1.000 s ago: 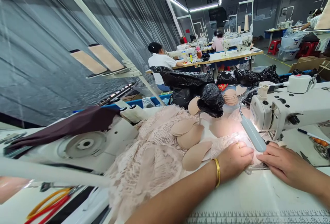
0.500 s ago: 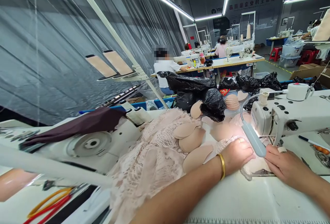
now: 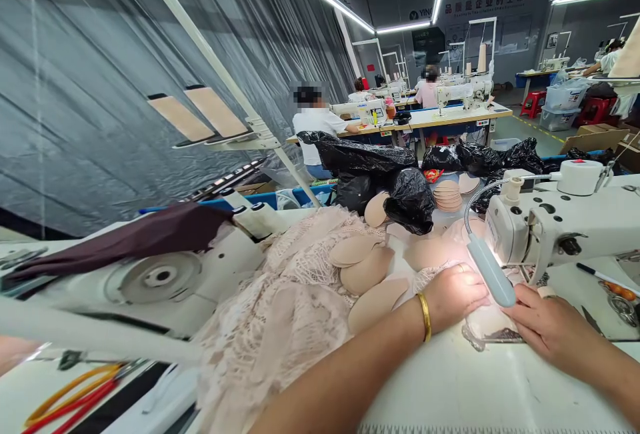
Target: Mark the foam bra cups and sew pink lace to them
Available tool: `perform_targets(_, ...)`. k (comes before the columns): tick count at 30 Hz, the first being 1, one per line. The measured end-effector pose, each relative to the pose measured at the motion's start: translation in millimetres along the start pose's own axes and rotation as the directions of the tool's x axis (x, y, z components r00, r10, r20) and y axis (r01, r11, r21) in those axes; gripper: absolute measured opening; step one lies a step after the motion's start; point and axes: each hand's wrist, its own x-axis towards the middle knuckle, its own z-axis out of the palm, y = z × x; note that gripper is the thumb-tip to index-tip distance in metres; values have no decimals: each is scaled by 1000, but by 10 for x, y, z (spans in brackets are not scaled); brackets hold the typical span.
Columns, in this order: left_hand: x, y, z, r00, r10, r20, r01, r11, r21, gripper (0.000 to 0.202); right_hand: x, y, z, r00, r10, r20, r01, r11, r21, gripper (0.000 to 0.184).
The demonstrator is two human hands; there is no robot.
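My left hand, with a gold bangle on the wrist, rests fingers closed on pale pink lace fabric in front of the white sewing machine. My right hand lies flat with fingers pressed on the piece of fabric under the machine's head. The machine's lamp lights the spot between both hands and hides the fingertips. Several beige foam cups lie on the lace just left of my left hand.
Black plastic bags and a stack of cups sit behind the machine. Another white machine part with a dark cloth stands at left. Red and yellow handles lie at bottom left. Other people sew at tables beyond.
Both hands slid slightly forward towards the machine's needle area, pushing the fabric with them. The view shifted a little.
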Motion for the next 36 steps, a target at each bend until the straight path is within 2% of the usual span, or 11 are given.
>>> perform_targets(17,1,37,-17,1000,-3,-30,1,998,-68,24,-9,5,8,999,10,-44,-10,1000,-11,31)
perform_targets(23,15,33,-5,1000,-12,-12,11,999,-52,26,-18,29,22,999,41,2,-41,999,25,30)
perform_targets(36,47,-44,6,999,-40,-1,39,999,-22,29,-14,28,31,999,41,4,-41,999,1,33)
